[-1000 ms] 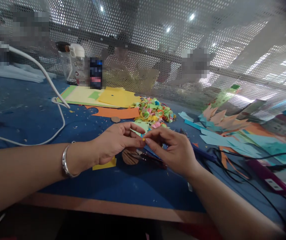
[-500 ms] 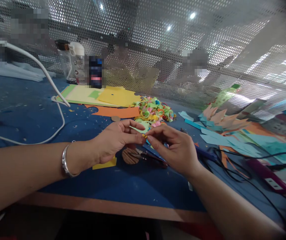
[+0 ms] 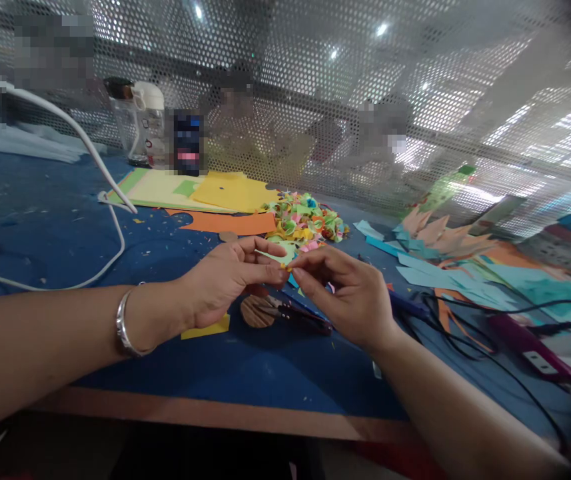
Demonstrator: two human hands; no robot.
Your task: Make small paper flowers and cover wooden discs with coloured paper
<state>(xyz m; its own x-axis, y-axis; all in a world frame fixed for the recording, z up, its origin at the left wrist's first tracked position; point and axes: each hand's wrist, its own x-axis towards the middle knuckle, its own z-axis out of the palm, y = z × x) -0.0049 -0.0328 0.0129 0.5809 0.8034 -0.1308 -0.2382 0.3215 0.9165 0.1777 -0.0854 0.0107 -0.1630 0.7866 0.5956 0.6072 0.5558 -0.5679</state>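
A tiny yellow paper piece (image 3: 286, 267) is pinched between the fingertips of both hands, above the middle of the blue table (image 3: 245, 380). My left hand (image 3: 238, 273), with a silver bangle at its wrist, comes in from the left and closes thumb and finger on it. From the right, my right hand (image 3: 348, 297) grips the same piece by thumb and forefinger. Below them lie a brown wood-grain disc (image 3: 256, 312) and dark-handled scissors (image 3: 305, 319). A yellow paper scrap (image 3: 208, 327) is partly under my left hand.
Behind the hands is a heap of small colourful paper pieces (image 3: 305, 220). Orange (image 3: 225, 223) and yellow paper (image 3: 232, 191) lie left of it. On the right are blue paper strips (image 3: 450, 283), black cables and a purple power strip (image 3: 530, 347). Bottles (image 3: 150, 123) stand by the mesh partition.
The whole view has shifted slightly, so things sit a little further left. Both hands keep nearly the same pose, with the yellow paper piece still between their fingertips.
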